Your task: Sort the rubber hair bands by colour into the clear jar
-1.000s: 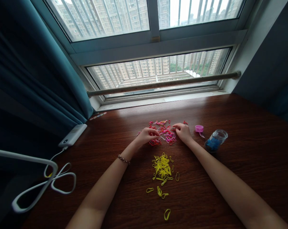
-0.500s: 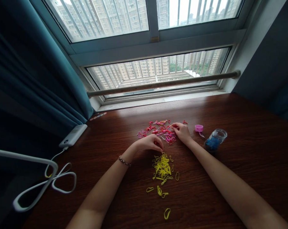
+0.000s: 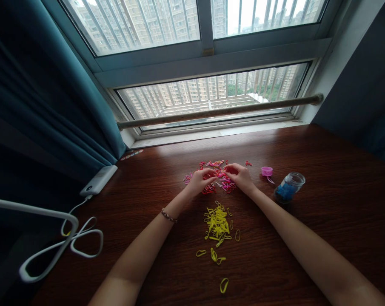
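Note:
My left hand [image 3: 201, 181] reaches into the pile of pink and red rubber bands [image 3: 229, 184], thumb and fingers curled close together at its middle. Whatever lies between those fingertips is too small to make out. Facing it from the other side, my right hand [image 3: 240, 175] has its thumb and forefinger pinched at the pile's right part, seemingly on a red rubber band. The two sets of fingertips are a short way apart. Nearer to me lies a heap of yellow rubber bands [image 3: 218, 224], with several loose ones in front, and neither hand touches it.
Right of my right hand are a pink tape-like roll [image 3: 266, 171] and a glass jar [image 3: 289, 187] with blue contents. A white power bank [image 3: 99, 180] with a looped white cable [image 3: 86, 238] lies at the left. Behind the wooden table [image 3: 332, 191] is a barred window.
My left hand has moved from the top of the yellow heap up into the pink and red pile. My right hand has shifted slightly left, closer to it.

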The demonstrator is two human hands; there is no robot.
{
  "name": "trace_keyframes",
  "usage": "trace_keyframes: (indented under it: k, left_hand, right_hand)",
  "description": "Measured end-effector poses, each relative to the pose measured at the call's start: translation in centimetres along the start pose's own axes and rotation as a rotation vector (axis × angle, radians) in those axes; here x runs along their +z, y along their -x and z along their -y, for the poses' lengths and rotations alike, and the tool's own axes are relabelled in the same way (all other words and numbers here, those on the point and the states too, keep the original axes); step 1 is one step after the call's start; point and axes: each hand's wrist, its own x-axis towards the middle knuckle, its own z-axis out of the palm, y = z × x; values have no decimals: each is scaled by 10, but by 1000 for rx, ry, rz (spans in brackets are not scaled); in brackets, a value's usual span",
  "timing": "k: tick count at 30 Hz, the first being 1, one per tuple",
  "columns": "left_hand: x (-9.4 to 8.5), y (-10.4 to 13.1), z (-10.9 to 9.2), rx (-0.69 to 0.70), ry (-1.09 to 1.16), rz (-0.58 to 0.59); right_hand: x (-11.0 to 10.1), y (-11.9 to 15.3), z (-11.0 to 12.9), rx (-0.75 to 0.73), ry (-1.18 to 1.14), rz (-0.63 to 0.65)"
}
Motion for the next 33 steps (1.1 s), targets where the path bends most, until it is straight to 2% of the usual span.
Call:
trace_keyframes:
  k: [4,11,18,22,26,31,33]
  left_hand:
    - [5,0,4,22,97,-20]
    - [5,1,6,45,-13,-66]
    - [5,0,5,-48,87,-43]
    - [4,-2,7,-116,187,-97]
    - [3,-2,7,-133,233,-100]
    - [4,-1,5,-113,168,-82]
    - [4,0,5,-108,136,-70]
  right_hand:
    - [10,4,11,-31,-58,68]
    - [18,7,15,30,-202,123]
    - [14,5,14,146,-287,37]
    - [10,2,13,157,-239,-11]
    - [8,3,14,57,-34,-49]
    - [13,7,20,-16,-12,76]
    - [15,8,20,-12,-17,85]
